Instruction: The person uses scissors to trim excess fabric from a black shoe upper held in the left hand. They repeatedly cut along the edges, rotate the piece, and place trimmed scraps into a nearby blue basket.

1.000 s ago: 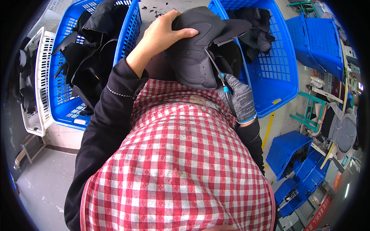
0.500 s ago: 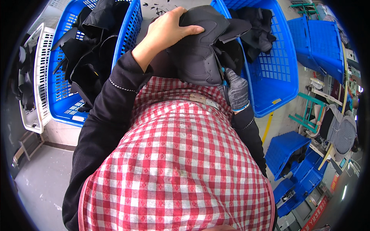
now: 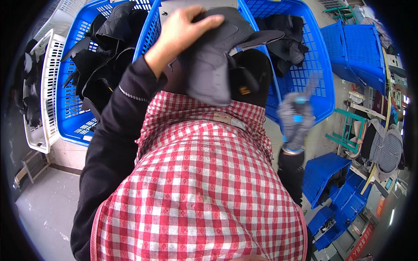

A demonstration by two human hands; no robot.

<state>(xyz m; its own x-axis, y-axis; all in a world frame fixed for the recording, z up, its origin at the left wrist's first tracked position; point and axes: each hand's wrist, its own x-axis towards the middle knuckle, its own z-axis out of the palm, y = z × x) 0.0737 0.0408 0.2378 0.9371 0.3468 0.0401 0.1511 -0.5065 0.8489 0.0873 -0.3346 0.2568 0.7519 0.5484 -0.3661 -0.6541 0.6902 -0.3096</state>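
My bare left hand (image 3: pixel 179 37) grips a black stitched shoe upper (image 3: pixel 211 65) by its top edge, thumb on the near face. The upper hangs over my lap, and a flap of it sticks out to the right. On the right, apart from the upper, my right hand (image 3: pixel 295 119) wears a grey knit glove and is smeared by motion. It is closed around scissors (image 3: pixel 312 83) with light blue handle parts; their blurred blades point up, before the right blue basket.
A blue basket (image 3: pixel 72 126) of black pieces stands left, beside a white basket (image 3: pixel 51 82). Another blue basket (image 3: pixel 320 87) on the right holds black pieces. Farther right are blue crates (image 3: pixel 361 52) and a green metal frame (image 3: pixel 344 139). A checked apron (image 3: pixel 200 187) covers my lap.
My right hand has moved right, away from the upper's edge, taking the scissors along. My left hand and the upper have shifted slightly left, and the upper has turned.
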